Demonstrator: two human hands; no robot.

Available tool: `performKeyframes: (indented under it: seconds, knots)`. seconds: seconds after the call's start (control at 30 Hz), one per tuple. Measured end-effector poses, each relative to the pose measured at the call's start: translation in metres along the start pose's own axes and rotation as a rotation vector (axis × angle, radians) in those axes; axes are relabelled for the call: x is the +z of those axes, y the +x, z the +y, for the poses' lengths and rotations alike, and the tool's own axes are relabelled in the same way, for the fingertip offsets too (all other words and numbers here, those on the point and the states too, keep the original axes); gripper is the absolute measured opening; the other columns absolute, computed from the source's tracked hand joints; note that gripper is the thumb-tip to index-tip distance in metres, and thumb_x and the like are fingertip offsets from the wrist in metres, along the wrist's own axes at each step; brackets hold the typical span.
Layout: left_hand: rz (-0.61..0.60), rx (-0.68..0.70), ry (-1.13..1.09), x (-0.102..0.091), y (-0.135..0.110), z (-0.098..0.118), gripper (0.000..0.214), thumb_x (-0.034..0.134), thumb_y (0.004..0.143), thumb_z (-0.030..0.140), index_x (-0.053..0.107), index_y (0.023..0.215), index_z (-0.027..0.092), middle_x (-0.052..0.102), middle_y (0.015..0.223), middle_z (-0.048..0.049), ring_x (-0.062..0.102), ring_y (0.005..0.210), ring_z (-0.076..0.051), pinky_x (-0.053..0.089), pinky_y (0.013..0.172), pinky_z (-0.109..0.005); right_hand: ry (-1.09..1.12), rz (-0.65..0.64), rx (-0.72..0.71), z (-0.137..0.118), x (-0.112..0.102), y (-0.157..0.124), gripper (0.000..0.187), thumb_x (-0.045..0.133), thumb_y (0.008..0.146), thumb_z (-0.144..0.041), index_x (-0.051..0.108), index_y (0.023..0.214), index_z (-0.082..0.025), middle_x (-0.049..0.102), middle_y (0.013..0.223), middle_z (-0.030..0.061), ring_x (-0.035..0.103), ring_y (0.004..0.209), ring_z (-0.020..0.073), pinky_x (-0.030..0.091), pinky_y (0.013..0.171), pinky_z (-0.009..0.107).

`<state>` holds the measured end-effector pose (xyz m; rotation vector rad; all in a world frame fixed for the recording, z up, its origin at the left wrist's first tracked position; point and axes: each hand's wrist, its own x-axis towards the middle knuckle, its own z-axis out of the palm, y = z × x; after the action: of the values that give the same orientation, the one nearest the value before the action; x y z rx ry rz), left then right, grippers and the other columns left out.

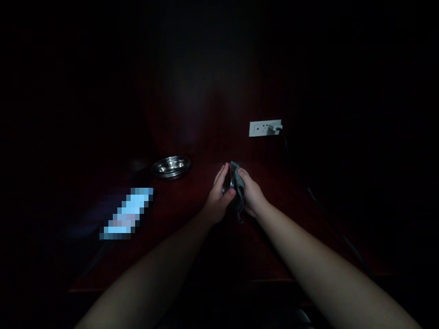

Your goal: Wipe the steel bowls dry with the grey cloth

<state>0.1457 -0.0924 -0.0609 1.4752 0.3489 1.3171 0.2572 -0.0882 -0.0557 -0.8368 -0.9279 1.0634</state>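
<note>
Over the dark red table, both hands meet near the middle of the view. My left hand grips a small shiny metal bowl, tilted on its side, with the thumb at the near rim. A grey cloth lies against the bowl's right side, and its loose end hangs down. My right hand is closed on the cloth, pressing it to the bowl. Its fingertips are partly hidden behind the cloth. To the left, stacked metal bowls stand on the table.
A lit phone, its screen blurred out, lies on the left with a cable running toward me. On the back wall is a white socket with a plugged-in charger. A dark cable crosses the right side. The surroundings are very dark.
</note>
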Motion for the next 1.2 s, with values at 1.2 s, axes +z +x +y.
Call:
performKeyframes:
  seconds: [1.2]
  knots:
    - [0.125,-0.212,-0.304,-0.002,0.001,-0.018,0.066,0.052,0.077,0.060,0.048,0.130,0.021,0.050,0.136,-0.0070,0.039,0.131,-0.026,0.030,0.109,-0.036,-0.753,-0.175,-0.705,-0.013,-0.001,-0.019,0.040,0.035,0.091,-0.035,0.051,0.128,-0.028,0.039,0.143,0.0039,0.035,0.132,0.0225,0.030,0.109,0.045]
